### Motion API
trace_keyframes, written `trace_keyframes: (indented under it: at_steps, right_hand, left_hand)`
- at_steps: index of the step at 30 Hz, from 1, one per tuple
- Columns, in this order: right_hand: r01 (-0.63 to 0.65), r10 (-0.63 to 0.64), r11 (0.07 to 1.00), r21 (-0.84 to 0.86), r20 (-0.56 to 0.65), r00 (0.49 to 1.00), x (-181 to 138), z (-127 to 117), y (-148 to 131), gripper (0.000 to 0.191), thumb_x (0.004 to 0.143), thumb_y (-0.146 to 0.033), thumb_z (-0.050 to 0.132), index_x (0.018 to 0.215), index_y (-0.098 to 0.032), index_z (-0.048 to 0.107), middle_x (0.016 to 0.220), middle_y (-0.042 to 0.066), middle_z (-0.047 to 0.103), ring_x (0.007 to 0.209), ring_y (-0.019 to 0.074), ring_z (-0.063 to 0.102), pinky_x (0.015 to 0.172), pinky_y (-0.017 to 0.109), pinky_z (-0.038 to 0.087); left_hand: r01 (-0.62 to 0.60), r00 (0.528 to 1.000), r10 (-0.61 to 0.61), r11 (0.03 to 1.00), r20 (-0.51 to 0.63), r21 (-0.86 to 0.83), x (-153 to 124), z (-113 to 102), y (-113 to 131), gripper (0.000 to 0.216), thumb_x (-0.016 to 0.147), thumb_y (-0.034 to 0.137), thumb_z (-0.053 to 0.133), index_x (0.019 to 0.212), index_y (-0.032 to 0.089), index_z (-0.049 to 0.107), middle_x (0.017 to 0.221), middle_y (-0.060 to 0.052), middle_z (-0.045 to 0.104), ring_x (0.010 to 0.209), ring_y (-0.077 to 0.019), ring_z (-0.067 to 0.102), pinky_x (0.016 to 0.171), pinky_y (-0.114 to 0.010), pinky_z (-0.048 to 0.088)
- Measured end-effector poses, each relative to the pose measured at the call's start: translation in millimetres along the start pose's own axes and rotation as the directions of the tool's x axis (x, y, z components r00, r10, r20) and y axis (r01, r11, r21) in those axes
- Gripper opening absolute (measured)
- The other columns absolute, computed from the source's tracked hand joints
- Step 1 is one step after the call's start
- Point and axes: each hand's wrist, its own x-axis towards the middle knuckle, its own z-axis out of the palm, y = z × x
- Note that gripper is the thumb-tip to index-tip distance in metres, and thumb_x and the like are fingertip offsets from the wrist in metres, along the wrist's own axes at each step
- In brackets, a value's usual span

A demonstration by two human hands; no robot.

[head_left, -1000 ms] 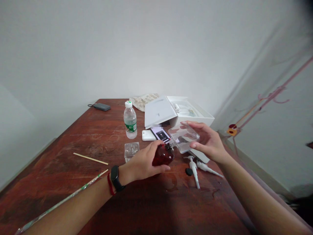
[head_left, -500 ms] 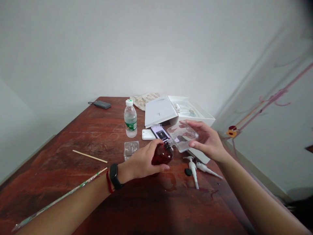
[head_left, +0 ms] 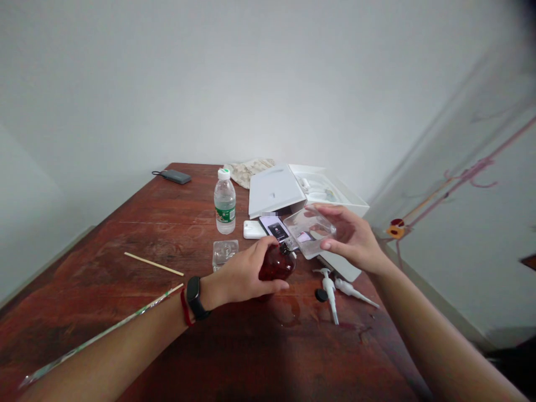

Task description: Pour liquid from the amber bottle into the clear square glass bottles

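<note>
My left hand [head_left: 247,272] is wrapped around a round, dark amber-red bottle [head_left: 277,267]. The bottle's black neck points away from me, and no cap shows on it. Between the thumb and fingers of my right hand [head_left: 358,240] is a clear plastic box [head_left: 312,233], tilted so that one corner meets the bottle's mouth. Whether liquid passes between them I cannot make out. Below my right hand lie a white pump head [head_left: 330,293], a second white pump head [head_left: 355,292] and a small black cap [head_left: 321,295]. Partly behind my left hand stands a clear square container [head_left: 224,254].
A water bottle [head_left: 225,204] stands upright beyond my left hand. Farther back are a phone [head_left: 275,229], a white box [head_left: 276,192] and a grey power bank [head_left: 176,176]. Left lie a wooden stick [head_left: 153,263] and a wrapped stick [head_left: 113,329]. A wet patch [head_left: 288,310] marks the table.
The clear box has shifted slightly left and toward the bottle's mouth with my right hand. My left hand keeps its hold on the bottle. The whole view has moved a little.
</note>
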Motion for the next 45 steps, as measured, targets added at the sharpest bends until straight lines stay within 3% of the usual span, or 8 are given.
trace_keyframes:
  at_steps: [16, 33, 45]
  right_hand:
    - [0.001, -0.002, 1.0, 0.014, 0.033, 0.999, 8.8, -0.2, 1.6, 0.057, 0.075, -0.033, 0.098, 0.126, -0.037, 0.074, 0.141, 0.006, 0.073, 0.136, 0.0306, 0.067, 0.103, 0.047, 0.065]
    - [-0.033, 0.035, 0.996, -0.081, 0.023, 0.999, 4.0, -3.4, 5.0, 0.057, 0.076, -0.046, 0.096, 0.128, -0.038, 0.074, 0.148, 0.005, 0.068, 0.137, 0.0314, 0.065, 0.103, 0.049, 0.064]
    - [0.011, -0.01, 0.999, -0.044, 0.013, 1.0, 3.5, 0.8, 2.8, 0.055, 0.076, -0.043, 0.096, 0.126, -0.039, 0.073, 0.143, 0.004, 0.07, 0.135, 0.031, 0.066, 0.1, 0.048, 0.065]
  left_hand:
    - [0.007, 1.0, -0.006, 1.0, -0.017, 0.025, -0.5, 0.7, 0.6, 0.079, 0.088, 0.055, 0.081, 0.146, 0.019, 0.042, 0.137, -0.019, 0.066, 0.119, -0.0365, 0.07, 0.103, -0.051, 0.057]
    - [0.029, 0.999, -0.028, 0.998, -0.016, 0.05, -0.6, 2.1, 2.4, 0.077, 0.088, 0.057, 0.077, 0.145, 0.02, 0.041, 0.135, -0.019, 0.068, 0.117, -0.0385, 0.071, 0.101, -0.053, 0.057]
    - [0.023, 1.0, -0.022, 0.999, -0.021, 0.047, -0.7, 1.9, 4.3, 0.075, 0.087, 0.053, 0.077, 0.144, 0.019, 0.042, 0.133, -0.018, 0.069, 0.116, -0.0378, 0.072, 0.101, -0.051, 0.058]
